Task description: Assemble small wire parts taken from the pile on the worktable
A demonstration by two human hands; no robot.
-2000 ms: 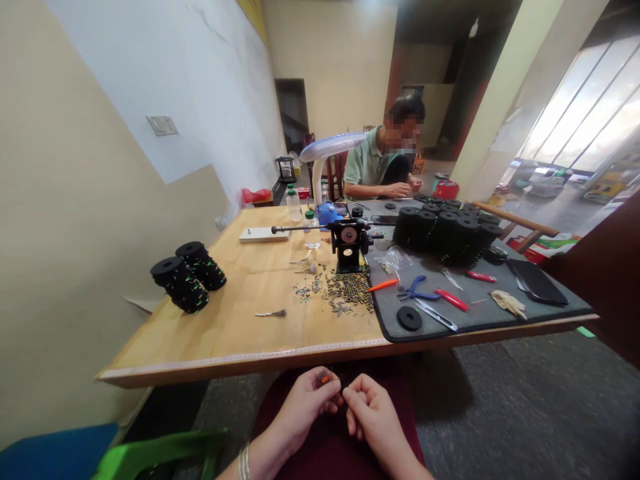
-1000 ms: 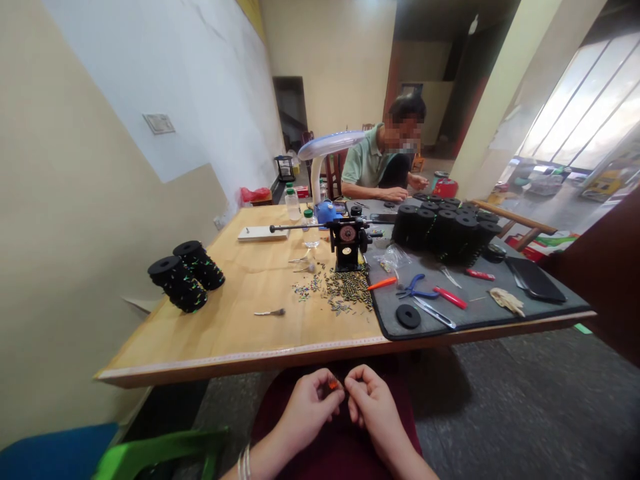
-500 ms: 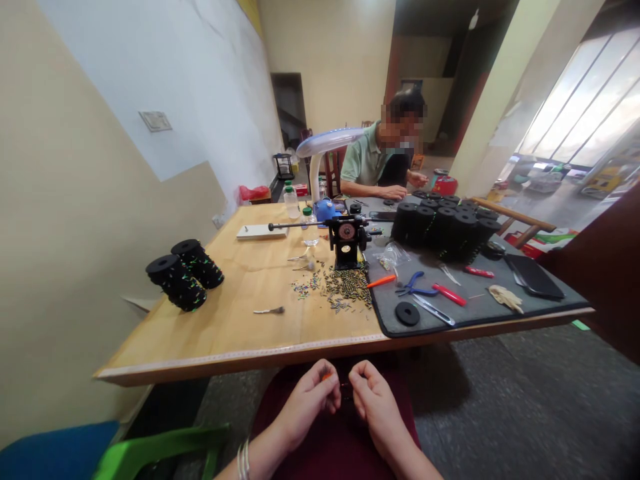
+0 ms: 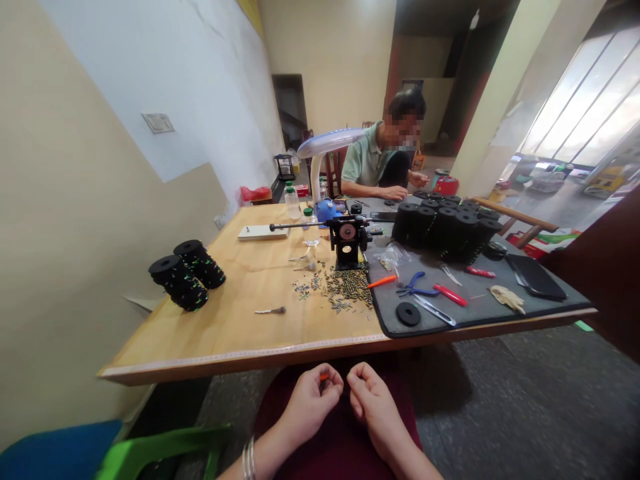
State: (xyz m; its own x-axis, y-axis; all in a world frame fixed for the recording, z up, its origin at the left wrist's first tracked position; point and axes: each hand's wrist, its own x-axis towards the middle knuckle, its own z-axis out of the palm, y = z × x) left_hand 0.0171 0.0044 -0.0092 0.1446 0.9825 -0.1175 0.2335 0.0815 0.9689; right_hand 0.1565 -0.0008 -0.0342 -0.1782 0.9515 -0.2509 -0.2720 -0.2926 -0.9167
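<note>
Both my hands are over my lap, below the table's front edge, a small gap between their fingertips. My left hand (image 4: pixel 314 402) is closed on a small orange object (image 4: pixel 324 377), mostly covered by the fingers. My right hand (image 4: pixel 369 402) is closed in a pinch; whatever it grips is too small or hidden to name. Beyond them on the wooden table (image 4: pixel 240 287) lie many small striped pieces (image 4: pixel 349 287), in front of a black machine with a dial (image 4: pixel 347 241). A black ring-shaped disc (image 4: pixel 409 314) rests on the grey mat (image 4: pixel 470 319).
Blue pliers (image 4: pixel 417 285), tweezers (image 4: pixel 435 310), red-handled tools and an orange pen (image 4: pixel 382 281) lie on the mat. Black spools (image 4: pixel 193 283) stand at left, more (image 4: pixel 450 230) at right. A lamp (image 4: pixel 327 141) and bottles stand behind. A person (image 4: pixel 373 160) sits across the table.
My left hand has turned slightly, and the orange object shows in a different spot between its fingers. The right hand has barely moved.
</note>
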